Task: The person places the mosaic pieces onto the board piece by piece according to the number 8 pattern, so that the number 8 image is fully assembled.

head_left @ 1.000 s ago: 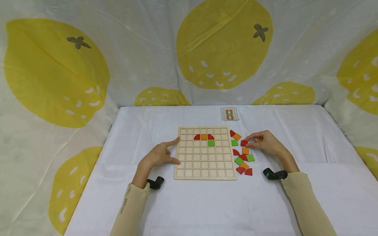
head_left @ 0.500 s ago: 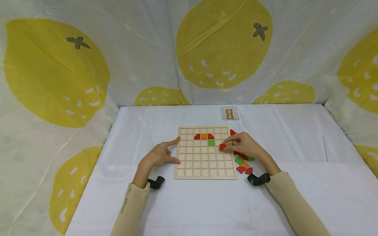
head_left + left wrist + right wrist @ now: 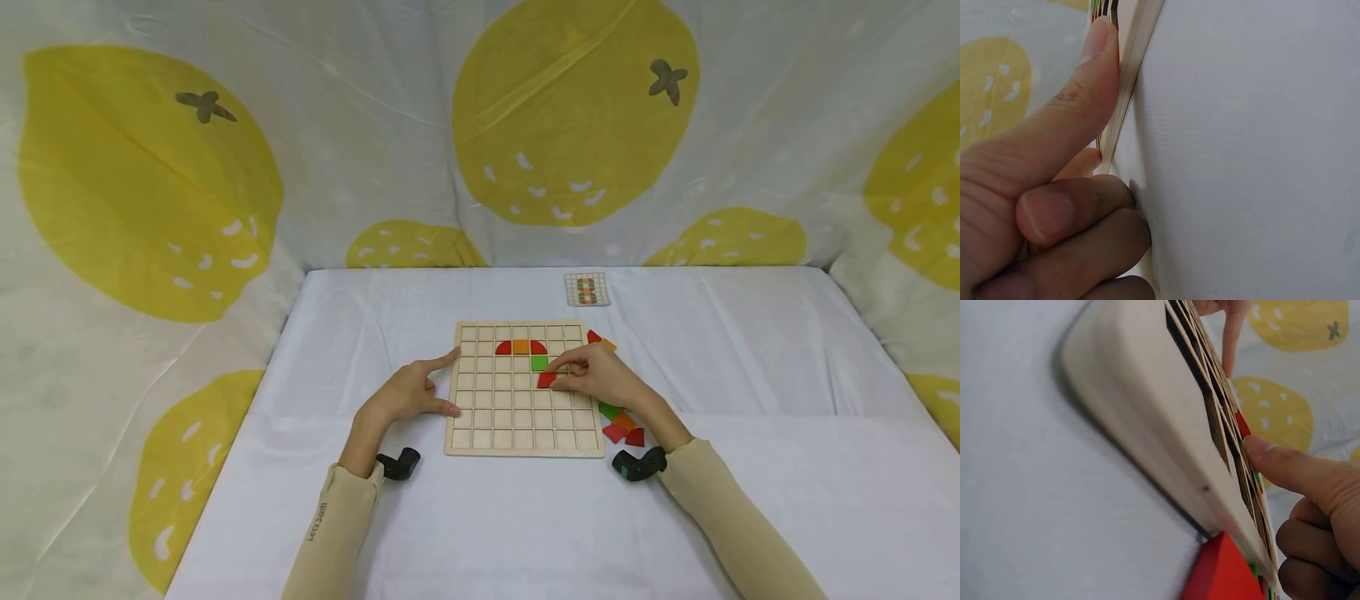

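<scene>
At the left edge of the wooden board (image 3: 502,417), the left hand (image 3: 403,392) stretches thumb and index finger wide apart, both tips touching the rim, while its other fingers curl inward; its grip is spread rather than clasped. That forearm slants up from the lower left in a beige sleeve (image 3: 330,525). From the lower right, the other forearm angles inward, bringing the right hand (image 3: 606,378) over the board's right half, its thumb and index finger pinching a red piece (image 3: 547,380). This piece is just on the near side of a green square (image 3: 539,362); whether it touches the board, I cannot tell. Beside the board's right edge, loose pieces (image 3: 625,423) lie on the white-clothed bench (image 3: 487,525), partly hidden by the right hand and arm.
</scene>
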Demonstrator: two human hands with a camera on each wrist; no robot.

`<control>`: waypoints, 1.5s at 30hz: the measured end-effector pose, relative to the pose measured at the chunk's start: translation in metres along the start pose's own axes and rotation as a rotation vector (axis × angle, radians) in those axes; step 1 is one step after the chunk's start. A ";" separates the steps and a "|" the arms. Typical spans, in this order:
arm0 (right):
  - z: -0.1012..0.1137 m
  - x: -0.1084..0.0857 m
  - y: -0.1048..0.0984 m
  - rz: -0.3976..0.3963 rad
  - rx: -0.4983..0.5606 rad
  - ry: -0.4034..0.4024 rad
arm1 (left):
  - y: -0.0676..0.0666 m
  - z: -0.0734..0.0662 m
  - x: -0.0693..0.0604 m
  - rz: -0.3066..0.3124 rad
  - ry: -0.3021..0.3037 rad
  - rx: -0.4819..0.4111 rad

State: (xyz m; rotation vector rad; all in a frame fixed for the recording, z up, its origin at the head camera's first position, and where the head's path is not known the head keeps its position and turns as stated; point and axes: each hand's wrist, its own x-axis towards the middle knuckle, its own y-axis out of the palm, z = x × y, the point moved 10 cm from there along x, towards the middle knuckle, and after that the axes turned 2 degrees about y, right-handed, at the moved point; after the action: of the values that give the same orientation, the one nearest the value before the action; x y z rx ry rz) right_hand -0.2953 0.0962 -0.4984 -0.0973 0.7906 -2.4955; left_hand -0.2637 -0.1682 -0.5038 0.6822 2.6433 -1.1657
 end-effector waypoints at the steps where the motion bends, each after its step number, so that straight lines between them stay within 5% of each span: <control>1: 0.000 0.000 0.000 -0.003 0.000 -0.001 | 0.000 0.000 0.000 0.000 0.001 0.000; 28: 0.004 -0.003 0.007 -0.024 0.006 -0.001 | 0.000 0.000 0.000 0.002 0.000 0.010; 45: 0.014 -0.002 0.010 -0.077 -0.083 -0.063 | -0.001 -0.001 -0.001 0.006 0.001 -0.005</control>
State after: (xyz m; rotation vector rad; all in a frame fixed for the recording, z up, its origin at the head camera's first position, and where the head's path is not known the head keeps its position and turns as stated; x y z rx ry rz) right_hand -0.2860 0.0831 -0.4922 -0.2395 0.8797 -2.5182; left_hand -0.2632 -0.1681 -0.5019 0.6894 2.6420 -1.1572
